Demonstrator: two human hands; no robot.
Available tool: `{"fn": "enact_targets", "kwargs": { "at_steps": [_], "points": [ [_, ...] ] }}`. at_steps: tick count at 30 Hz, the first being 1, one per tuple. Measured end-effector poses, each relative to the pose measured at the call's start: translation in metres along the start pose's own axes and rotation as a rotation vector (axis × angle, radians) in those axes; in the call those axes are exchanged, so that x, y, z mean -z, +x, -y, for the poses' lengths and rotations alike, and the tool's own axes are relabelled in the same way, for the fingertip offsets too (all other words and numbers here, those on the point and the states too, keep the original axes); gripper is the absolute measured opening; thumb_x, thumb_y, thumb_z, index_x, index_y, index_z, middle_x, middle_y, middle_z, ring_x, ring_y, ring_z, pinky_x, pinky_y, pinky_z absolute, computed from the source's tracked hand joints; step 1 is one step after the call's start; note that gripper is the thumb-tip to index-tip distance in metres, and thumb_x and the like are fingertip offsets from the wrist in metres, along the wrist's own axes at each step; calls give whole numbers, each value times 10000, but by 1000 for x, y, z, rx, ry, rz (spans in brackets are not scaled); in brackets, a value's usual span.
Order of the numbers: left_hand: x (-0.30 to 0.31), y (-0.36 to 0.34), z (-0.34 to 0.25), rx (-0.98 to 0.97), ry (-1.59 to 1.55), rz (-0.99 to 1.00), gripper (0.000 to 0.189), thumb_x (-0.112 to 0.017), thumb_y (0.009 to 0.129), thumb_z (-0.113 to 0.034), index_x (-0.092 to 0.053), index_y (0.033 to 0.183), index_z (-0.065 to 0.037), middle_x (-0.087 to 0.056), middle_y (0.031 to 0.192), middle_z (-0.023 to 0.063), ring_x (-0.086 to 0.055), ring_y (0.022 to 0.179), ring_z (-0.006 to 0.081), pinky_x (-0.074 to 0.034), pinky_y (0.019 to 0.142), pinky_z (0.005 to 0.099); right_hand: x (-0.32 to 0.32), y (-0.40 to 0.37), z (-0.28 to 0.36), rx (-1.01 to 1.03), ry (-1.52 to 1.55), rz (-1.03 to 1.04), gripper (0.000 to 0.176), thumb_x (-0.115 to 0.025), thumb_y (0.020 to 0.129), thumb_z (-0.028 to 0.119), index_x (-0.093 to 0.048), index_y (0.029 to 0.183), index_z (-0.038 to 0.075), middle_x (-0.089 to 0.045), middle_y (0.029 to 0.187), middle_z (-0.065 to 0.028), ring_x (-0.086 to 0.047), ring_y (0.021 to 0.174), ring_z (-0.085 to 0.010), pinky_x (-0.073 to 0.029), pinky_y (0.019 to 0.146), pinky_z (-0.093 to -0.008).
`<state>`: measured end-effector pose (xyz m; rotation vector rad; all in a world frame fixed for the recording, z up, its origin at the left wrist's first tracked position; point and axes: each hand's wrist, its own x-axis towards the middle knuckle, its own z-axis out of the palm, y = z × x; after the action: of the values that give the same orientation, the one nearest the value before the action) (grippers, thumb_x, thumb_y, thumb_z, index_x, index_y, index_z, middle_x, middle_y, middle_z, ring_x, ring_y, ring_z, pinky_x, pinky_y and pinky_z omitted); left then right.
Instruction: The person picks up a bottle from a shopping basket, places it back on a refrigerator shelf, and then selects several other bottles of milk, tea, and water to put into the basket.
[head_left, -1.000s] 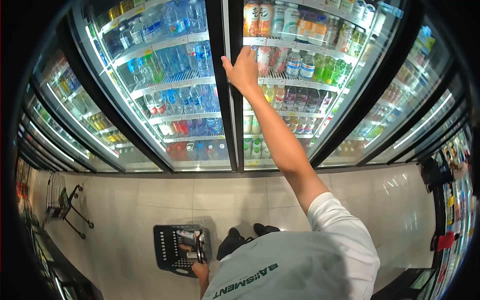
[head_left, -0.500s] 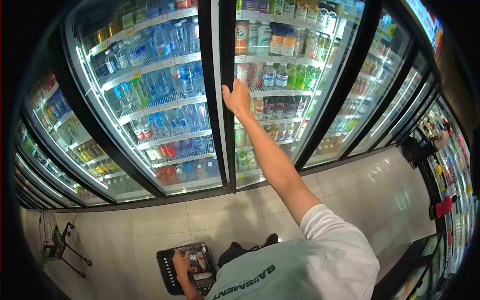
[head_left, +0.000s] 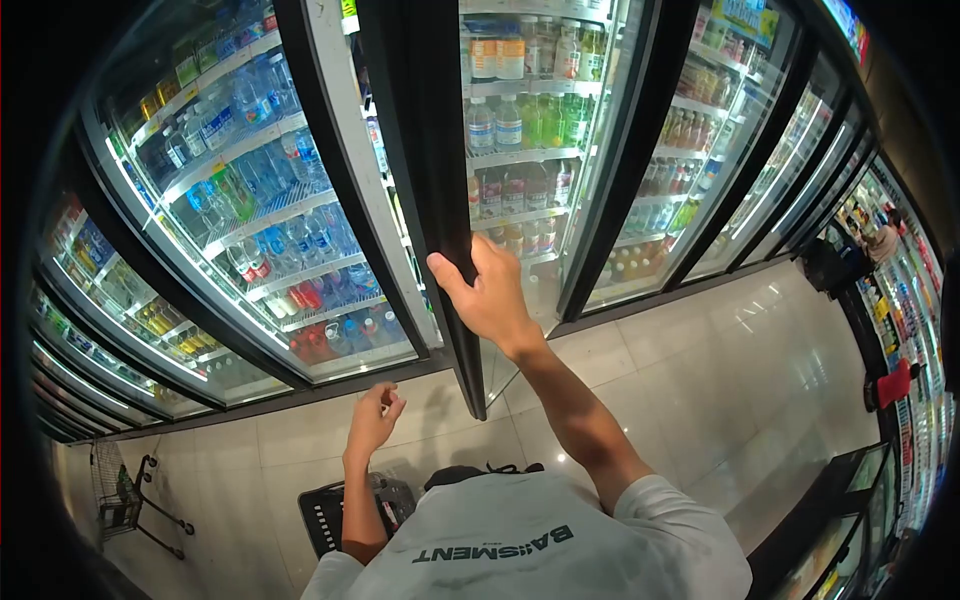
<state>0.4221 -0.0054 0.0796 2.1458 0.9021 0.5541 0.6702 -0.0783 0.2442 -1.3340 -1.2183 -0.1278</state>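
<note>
My right hand is wrapped round the black edge of a glass cooler door, which stands partly swung out toward me. Through its glass, bottled drinks show in rows on white shelves. My left hand is raised in front of the cooler's base, its fingers loosely bent and apart with nothing in them. Below it, a black shopping basket is partly hidden by my left forearm and shirt; its contents hardly show.
More closed cooler doors with water bottles run to the left, and others to the right. A shopping cart stands on the tiled floor at the left. Stocked shelves and a person in dark clothing are at the right.
The door has swung out toward me with my right hand on it, opening a gap at its left. My left hand has risen from over the basket toward the cooler.
</note>
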Motion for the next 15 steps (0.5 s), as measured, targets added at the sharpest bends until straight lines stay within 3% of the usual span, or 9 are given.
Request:
{"fn": "enact_targets", "kwargs": {
  "at_steps": [3,5,6,8,11,13,14,15],
  "points": [
    [-1,29,-40,-44,-16,56,234,-633,828,-117,-580,1007,24,-620,772,65,-613,752,126,-494,670,273,36,-19,18,6,60,-14,252,-636,815,190,-537,833,-41,-548,734,-192,-542,643,-361,-418,571,-393],
    [2,54,-68,-77,-116,32,233,-644,807,-121,-587,987,15,-634,803,101,-639,726,184,-504,672,293,54,-28,22,43,108,-42,230,-638,819,173,-561,886,-33,-566,745,-171,-563,631,-306,-432,565,-359],
    [3,72,-72,-177,-75,-10,219,-633,818,-109,-588,994,13,-643,826,98,-637,741,168,-504,692,283,62,-31,24,43,107,-61,230,-638,819,173,-561,886,-33,-566,745,-171,-563,631,-306,-432,565,-359],
    [9,109,-103,-194,-114,-38,215,-631,826,-128,-590,989,6,-649,817,91,-638,760,156,-497,703,271,76,-38,28,28,146,-55,225,-645,813,159,-565,896,-34,-573,754,-171,-565,631,-303,-439,564,-353],
    [20,177,-155,-438,-97,-164,204,-628,824,-159,-607,940,8,-655,830,100,-627,782,144,-482,692,267,91,-43,25,22,138,-47,213,-666,794,142,-568,869,-33,-570,723,-153,-562,603,-283,-432,542,-338],
    [30,223,-194,-697,170,-327,250,-592,805,-162,-593,998,-2,-652,905,170,-642,874,291,-485,749,359,96,-45,27,42,74,-43,199,-682,778,128,-573,832,-28,-558,687,-129,-550,570,-253,-421,522,-321],
    [28,225,-230,-635,-139,-336,292,-576,802,-153,-573,1055,-8,-646,934,184,-624,909,334,-478,765,392,100,-48,23,2,7,6,207,-690,773,133,-578,838,-29,-567,699,-126,-555,576,-230,-427,530,-295],
    [23,281,-222,-620,-106,-316,313,-576,798,-141,-558,1078,-3,-642,937,187,-627,903,320,-480,766,378,105,-49,24,-15,41,37,216,-692,771,141,-583,848,-29,-578,712,-120,-562,587,-211,-431,538,-282]
  ]
}}
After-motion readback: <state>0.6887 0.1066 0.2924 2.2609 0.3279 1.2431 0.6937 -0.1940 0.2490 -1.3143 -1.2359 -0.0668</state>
